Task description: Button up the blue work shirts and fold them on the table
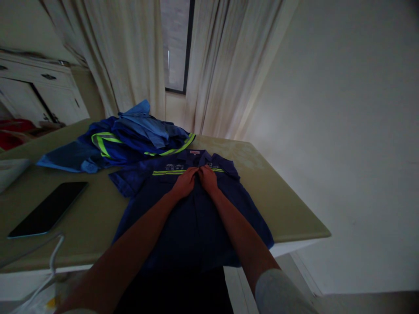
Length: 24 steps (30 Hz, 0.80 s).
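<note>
Pinched shut on the shirt (193, 226) front at chest height, left hand (185, 183) and right hand (207, 178) touching. Flat on the table (278, 196), hem over the near edge. Bare room right; pile (131, 139) just behind, phone (49, 209) well left.

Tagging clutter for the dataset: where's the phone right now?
Head view: the phone lies flat on the left side of the table, left of the dark blue shirt and nearer the camera than the pile of blue workwear.
</note>
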Each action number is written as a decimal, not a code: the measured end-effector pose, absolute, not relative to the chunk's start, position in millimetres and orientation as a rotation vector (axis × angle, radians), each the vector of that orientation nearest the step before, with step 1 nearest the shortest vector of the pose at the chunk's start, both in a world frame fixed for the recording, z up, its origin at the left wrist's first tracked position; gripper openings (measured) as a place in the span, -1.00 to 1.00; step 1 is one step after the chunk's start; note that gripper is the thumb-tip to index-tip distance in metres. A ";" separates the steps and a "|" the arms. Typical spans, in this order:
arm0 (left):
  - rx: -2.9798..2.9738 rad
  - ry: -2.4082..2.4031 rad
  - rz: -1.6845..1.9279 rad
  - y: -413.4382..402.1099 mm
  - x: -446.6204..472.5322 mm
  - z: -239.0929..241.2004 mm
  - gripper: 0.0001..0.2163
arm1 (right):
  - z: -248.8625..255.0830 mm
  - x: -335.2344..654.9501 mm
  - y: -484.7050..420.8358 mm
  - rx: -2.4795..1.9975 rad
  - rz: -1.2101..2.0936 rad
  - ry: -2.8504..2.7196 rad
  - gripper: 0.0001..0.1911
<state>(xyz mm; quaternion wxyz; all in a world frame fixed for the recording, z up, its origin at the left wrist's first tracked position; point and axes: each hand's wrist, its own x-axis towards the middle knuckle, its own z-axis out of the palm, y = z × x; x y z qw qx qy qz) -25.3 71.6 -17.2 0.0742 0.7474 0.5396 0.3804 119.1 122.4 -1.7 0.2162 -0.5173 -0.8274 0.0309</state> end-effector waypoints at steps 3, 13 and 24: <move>2.196 1.890 1.032 64.5 -25.0 -14.9 -0.51 | -1.2 117.8 127.1 -1.466 0.117 -2.289 -0.71; 2.139 2.177 0.557 96.2 -47.8 -20.5 -0.43 | 9.4 110.6 150.8 -1.384 0.188 -2.200 -0.74; 2.428 1.827 0.932 121.2 -70.6 -7.5 -0.72 | -3.6 129.3 93.9 -1.264 0.343 -2.332 -0.83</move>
